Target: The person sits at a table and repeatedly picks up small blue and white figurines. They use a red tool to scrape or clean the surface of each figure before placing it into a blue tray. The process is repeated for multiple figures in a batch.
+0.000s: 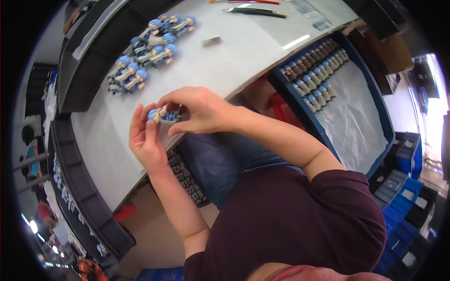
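Between my two hands, above the near edge of the white table [211,70], is a small figurine [171,115] with a light-blue head and a dark-blue body. My left hand [149,140] pinches it at the head end, thumb and fingers around it. From the other side, my right hand [197,112] curls over the body end, its thumb below and fingers above. Part of the figurine is hidden by the fingers. Farther off on the table lies a pile of similar blue-headed figurines [150,51], some lying on their sides.
A small grey block [211,41] lies beyond my hands, with a dark pen-like tool [258,12] at the far edge. To the right, a blue tray [328,136] lined with clear plastic holds rows of figurines. A dark rack [79,154] with more figurines curves along the left.
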Motion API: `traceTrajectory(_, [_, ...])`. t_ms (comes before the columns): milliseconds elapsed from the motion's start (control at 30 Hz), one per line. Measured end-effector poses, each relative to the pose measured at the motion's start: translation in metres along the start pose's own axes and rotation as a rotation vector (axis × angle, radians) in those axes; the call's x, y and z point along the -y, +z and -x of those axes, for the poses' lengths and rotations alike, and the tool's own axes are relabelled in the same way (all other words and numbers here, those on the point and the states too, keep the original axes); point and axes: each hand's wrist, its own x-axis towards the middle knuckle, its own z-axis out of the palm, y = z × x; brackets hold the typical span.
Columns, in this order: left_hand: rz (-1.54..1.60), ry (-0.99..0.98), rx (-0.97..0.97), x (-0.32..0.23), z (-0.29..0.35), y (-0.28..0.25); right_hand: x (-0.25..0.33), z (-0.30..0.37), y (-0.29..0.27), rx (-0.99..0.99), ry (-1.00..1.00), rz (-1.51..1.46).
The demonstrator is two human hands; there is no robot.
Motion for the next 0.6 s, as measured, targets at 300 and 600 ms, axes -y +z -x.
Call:
traceTrajectory(300, [0.021, -0.100, -0.016, -0.006, -0.007, 0.020, 0.001, 0.002, 0.000, -0.080, 0.069, -0.015])
traceTrajectory(600, [-0.095, -0.118, -0.044, -0.006, -0.005, 0.016, 0.004, 0.001, 0.006, -0.057, 0.134, -0.092])
